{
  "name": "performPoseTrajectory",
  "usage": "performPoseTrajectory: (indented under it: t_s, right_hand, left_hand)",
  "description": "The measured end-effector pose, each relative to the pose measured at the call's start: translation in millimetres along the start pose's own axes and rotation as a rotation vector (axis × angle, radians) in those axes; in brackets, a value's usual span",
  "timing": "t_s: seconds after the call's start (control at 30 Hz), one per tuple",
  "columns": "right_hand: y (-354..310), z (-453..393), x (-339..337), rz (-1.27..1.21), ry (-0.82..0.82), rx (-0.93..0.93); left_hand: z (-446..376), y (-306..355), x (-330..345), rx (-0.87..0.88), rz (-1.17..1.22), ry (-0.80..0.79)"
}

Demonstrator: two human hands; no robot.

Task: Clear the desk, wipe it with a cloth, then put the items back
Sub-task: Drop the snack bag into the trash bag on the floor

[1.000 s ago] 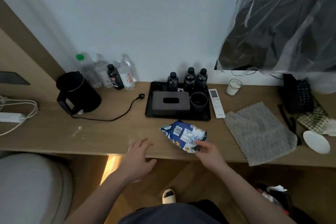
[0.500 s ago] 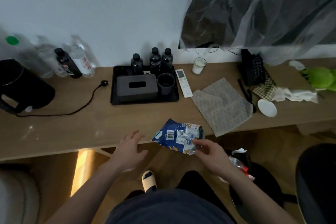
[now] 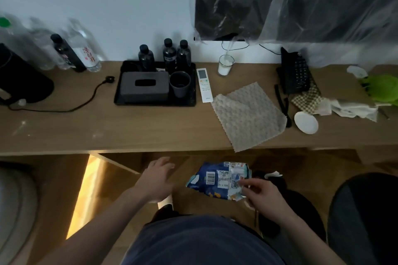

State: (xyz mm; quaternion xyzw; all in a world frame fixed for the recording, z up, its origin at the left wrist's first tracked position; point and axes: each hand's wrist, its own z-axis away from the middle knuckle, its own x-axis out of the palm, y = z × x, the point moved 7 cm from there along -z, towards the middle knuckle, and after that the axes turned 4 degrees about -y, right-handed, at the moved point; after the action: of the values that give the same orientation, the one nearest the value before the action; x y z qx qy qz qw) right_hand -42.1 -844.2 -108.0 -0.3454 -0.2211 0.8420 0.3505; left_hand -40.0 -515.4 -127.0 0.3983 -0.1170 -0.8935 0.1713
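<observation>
My right hand (image 3: 261,197) pinches the corner of a crumpled blue snack bag (image 3: 217,180), held in the air below the front edge of the wooden desk (image 3: 86,131). My left hand (image 3: 157,178) hovers to its left with relaxed fingers, holding nothing. A grey cloth (image 3: 247,114) lies flat on the desk, one corner hanging over the edge. A black tray (image 3: 120,101) carries a grey tissue box (image 3: 144,87), a dark cup (image 3: 179,87) and three dark bottles (image 3: 169,55). A white remote (image 3: 204,85) lies beside the tray.
A black kettle (image 3: 19,84) with its cord and several bottles (image 3: 71,54) stand at the left. A glass (image 3: 225,64), black phone (image 3: 296,73), white dish (image 3: 305,122), checked cloth, crumpled tissue and a green object (image 3: 382,90) sit on the right. A black bin (image 3: 277,200) stands under my right hand.
My right hand has drawn the snack bag off the desk and down below its edge. My view has shifted right and back; my left hand has pulled back with it.
</observation>
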Motion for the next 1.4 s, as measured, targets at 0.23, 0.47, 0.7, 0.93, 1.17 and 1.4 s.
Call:
performPoseTrajectory:
  t_s: [0.23,0.47,0.7,0.93,1.17,1.4]
  right_hand:
    - [123,1,-48,-0.018,-0.029,0.18]
    - [220,-18,-66,-0.072,-0.03,0.333]
    - [257,-28,-71,-0.177,0.031,0.483]
    - [287,-64,-71,-0.217,0.126,0.564]
    - [329,-141,-48,-0.453,0.312,0.605]
    - [401,-228,-18,-0.527,0.41,0.639]
  left_hand:
    - [-3,93,88,-0.04,0.058,-0.104]
    - [0,177,152,-0.027,0.05,-0.147]
    - [8,194,178,0.01,-0.097,-0.199]
    - [-37,176,196,0.005,-0.196,-0.275]
    - [-139,158,237,-0.012,-0.238,-0.324]
    - [-223,153,292,0.033,-0.25,-0.311]
